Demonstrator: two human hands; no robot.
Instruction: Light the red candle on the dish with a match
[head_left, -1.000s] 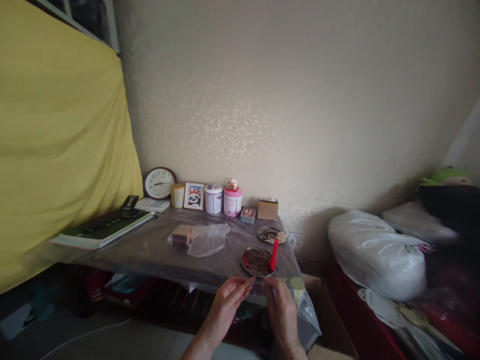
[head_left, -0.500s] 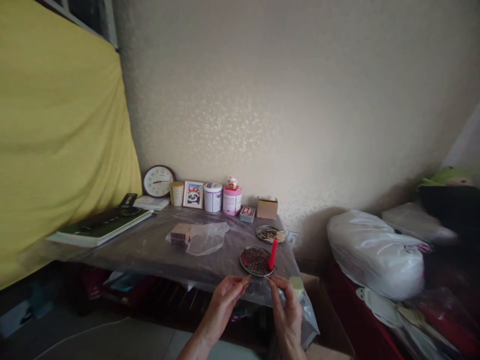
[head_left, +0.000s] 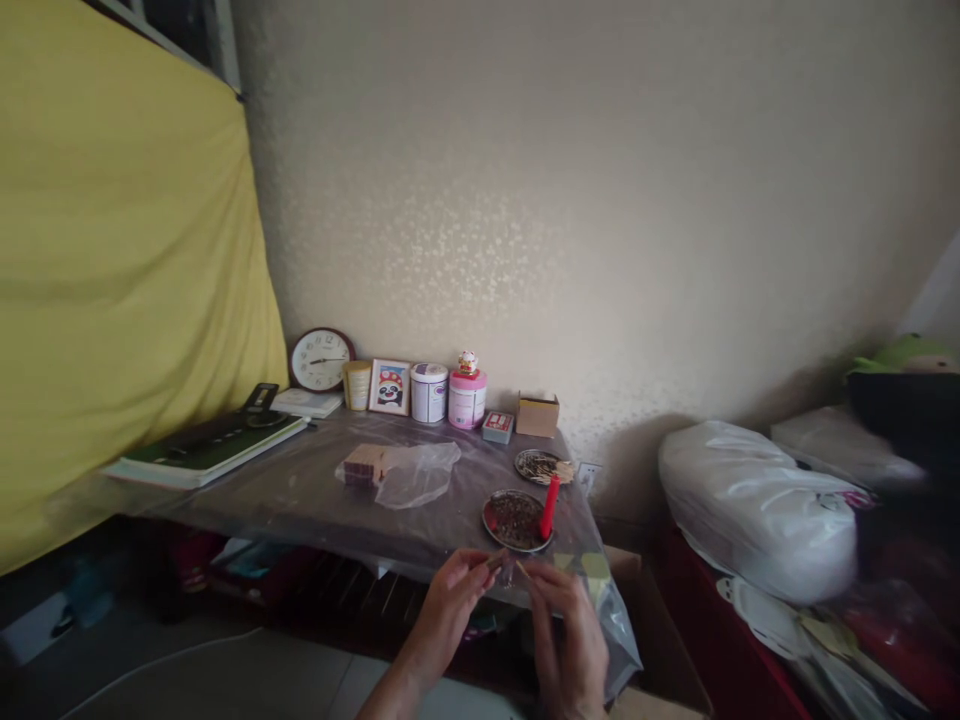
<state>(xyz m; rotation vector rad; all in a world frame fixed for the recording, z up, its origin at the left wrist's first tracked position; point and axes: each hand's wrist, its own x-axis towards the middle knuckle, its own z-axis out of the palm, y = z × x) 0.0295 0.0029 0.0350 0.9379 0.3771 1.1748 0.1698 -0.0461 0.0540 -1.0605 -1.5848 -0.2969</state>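
Observation:
My left hand (head_left: 452, 603) is closed in a pinch on a small brown matchbox (head_left: 496, 562); its fingers cover most of the box. Just to its right, my right hand (head_left: 571, 625) pinches a thin match (head_left: 522, 569) whose tip points toward the box. Both hands are above the table's front edge. Directly beyond them lies a round dark patterned plate (head_left: 511, 522), with a red candle (head_left: 550, 508) standing upright at its right side. A second plate (head_left: 529, 463) farther back bears several pale matches (head_left: 562, 470).
On the plastic-covered table (head_left: 300, 490) are a bundle of small boxes (head_left: 365, 465) in clear film and a green book (head_left: 210, 448). A clock (head_left: 321, 360), picture frame (head_left: 390, 387), tins (head_left: 429, 393) and small carton (head_left: 538, 415) line the wall. White bags (head_left: 757, 500) are at right.
My right hand has turned and shifted slightly left and down, bringing the match level with the matchbox. My left hand keeps its pinch. The view has shifted slightly.

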